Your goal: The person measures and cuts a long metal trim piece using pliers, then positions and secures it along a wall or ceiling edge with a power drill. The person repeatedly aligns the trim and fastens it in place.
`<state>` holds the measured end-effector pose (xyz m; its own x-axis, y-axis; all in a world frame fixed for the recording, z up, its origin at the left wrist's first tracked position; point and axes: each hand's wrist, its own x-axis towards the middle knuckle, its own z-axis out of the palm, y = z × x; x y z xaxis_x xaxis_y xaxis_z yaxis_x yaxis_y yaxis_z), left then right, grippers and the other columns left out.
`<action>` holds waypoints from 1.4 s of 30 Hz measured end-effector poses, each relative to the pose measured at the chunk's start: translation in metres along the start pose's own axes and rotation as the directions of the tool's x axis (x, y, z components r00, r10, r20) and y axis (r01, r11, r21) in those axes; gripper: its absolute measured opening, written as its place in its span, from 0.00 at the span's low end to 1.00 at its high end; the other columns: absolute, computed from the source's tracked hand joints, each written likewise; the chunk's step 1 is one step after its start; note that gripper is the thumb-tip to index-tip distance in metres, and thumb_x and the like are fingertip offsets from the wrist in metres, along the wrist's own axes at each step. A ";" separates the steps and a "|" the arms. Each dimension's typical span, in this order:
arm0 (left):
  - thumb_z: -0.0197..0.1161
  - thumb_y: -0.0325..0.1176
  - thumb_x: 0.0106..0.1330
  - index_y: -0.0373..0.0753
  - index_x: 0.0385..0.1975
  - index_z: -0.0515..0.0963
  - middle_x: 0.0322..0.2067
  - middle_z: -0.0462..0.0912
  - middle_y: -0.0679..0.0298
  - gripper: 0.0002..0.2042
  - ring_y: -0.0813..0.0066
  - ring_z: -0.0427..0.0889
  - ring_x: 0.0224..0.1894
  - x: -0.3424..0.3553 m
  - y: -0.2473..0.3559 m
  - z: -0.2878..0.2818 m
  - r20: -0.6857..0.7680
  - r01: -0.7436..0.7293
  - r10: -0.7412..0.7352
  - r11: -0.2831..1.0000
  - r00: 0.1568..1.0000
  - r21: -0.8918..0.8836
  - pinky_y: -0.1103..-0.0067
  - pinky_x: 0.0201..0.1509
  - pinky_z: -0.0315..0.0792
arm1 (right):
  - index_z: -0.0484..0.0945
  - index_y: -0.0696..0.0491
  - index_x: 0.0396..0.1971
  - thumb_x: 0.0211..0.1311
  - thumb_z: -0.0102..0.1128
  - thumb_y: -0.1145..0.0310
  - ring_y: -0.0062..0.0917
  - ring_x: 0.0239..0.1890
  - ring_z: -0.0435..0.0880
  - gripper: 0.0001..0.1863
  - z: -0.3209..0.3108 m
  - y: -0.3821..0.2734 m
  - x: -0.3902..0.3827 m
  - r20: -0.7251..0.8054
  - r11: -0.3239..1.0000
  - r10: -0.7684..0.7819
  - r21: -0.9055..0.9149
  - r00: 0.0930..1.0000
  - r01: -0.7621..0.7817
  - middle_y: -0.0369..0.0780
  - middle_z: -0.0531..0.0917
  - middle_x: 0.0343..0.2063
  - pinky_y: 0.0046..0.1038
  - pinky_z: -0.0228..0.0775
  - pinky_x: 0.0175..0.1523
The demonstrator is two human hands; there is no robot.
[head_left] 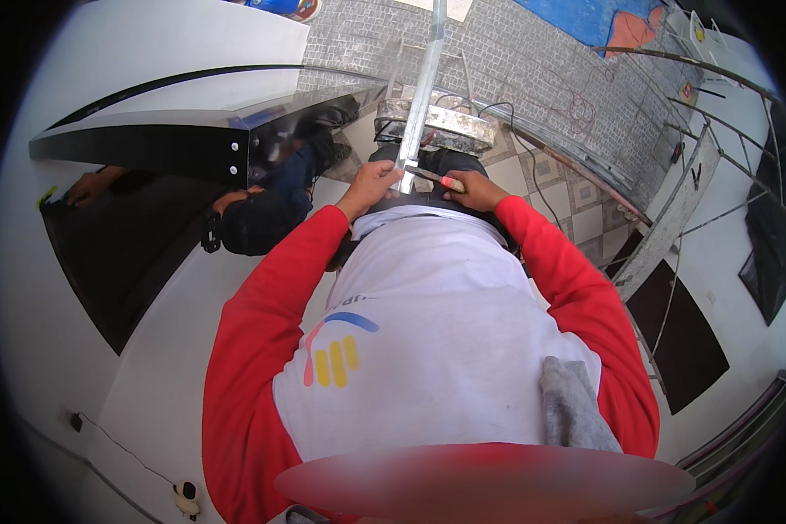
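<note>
Left hand (368, 185): clenched around the long silver metal bar (424, 83), near its lower end.
Right hand (473, 189): fingers closed on a slim red-handled tool (437, 179), tip touching the bar.
Bar axis: runs straight away from the body, over the tiled floor (576, 188).
Nearer hand: left, directly on the bar.
Nearby: a co-worker's dark sleeve (275, 196), left of it.

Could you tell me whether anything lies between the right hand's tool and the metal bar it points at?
Nothing visible does. The right hand holds a red-handled tool whose tip reaches the metal bar just beside the left hand, which grips the bar. The exact contact point is too small to make out.
</note>
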<state>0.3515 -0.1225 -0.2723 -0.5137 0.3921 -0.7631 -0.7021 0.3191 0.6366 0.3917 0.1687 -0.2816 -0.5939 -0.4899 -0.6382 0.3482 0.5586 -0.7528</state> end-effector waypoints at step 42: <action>0.53 0.44 0.78 0.34 0.32 0.81 0.22 0.79 0.68 0.19 0.78 0.77 0.25 -0.014 0.012 0.012 -0.068 0.025 -0.014 0.986 0.998 0.165 0.78 0.30 0.70 | 0.79 0.55 0.49 0.66 0.66 0.57 0.50 0.46 0.84 0.19 -0.025 -0.034 -0.022 0.091 0.990 0.007 -0.142 0.996 0.006 0.52 0.85 0.41 0.44 0.74 0.51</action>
<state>0.3564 -0.1135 -0.2530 -0.5357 0.3282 -0.7780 -0.6240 0.4668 0.6267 0.3748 0.1773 -0.2374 -0.5229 -0.5448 -0.6556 0.2381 0.6452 -0.7260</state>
